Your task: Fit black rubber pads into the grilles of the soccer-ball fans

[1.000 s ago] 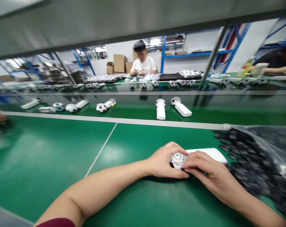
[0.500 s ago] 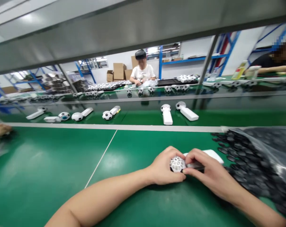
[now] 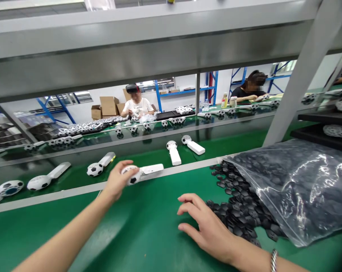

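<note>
Your left hand (image 3: 120, 178) grips the white football-headed device (image 3: 151, 169) by its ball end (image 3: 134, 178), over the pale strip (image 3: 192, 167); likely light, stiff, slick plastic; cup the sides gently; right hand (image 3: 207, 228) spread, empty.

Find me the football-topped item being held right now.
In the head view, the football-topped item is just left of centre, in the left hand, by the pale strip along the green work surface.

The left hand (image 3: 117, 180) partly hides the football-patterned ball (image 3: 134, 180).
</note>
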Demonstrator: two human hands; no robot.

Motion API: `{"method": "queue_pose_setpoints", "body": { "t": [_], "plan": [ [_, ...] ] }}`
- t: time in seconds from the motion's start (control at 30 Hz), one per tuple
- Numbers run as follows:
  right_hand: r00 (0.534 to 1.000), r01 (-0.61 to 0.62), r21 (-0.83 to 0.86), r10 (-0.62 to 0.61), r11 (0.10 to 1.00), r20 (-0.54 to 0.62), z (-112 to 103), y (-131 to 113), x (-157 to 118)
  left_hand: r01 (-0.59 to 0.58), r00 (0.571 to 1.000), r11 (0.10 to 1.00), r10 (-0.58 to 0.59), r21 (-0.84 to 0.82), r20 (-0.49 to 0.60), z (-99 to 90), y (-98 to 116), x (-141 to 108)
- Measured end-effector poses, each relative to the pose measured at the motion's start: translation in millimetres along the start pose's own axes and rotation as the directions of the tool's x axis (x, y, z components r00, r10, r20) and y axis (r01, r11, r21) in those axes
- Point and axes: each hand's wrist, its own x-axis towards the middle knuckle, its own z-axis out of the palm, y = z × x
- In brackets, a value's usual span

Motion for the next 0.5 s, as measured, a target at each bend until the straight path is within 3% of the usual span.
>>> {"method": "queue_pose_setpoints", "body": {
  "t": [0.1, 0.2, 0.27, 0.33, 0.5],
  "plan": [
    [0.999, -0.001, 0.011, 0.0, 1.0, 0.044, 2.1, 0.7, 0.6, 0.088, 0.996, 0.989, -0.087, 0.116, -0.012, -18.5, 27.9, 56.4],
    [0.996, 0.022, -0.009, -0.021, 1.0, 0.088, 6.2, 4.7, 1.5, 0.168, 0.986, 0.947, -0.167, 0.274, -0.03, -17.5, 51.2, 108.1],
    [0.993, 0.039, -0.047, -0.033, 0.998, 0.113, 9.8, 9.5, 2.5, 0.157, 0.986, 0.918, -0.123, 0.363, -0.116, -1.2, 54.7, 132.0],
    [0.989, 0.046, -0.11, -0.03, 0.993, 0.143, 13.3, 15.4, 4.2, 0.105, 0.986, 0.886, -0.031, 0.452, -0.167, 26.3, 45.3, 144.0],
    [0.98, 0.146, -0.243, -0.107, 0.959, 0.165, 17.6, 26.9, 4.0, -0.037, 0.998, 0.802, 0.064, 0.596, -0.024, 96.7, -8.1, 132.8]
  ]
}}
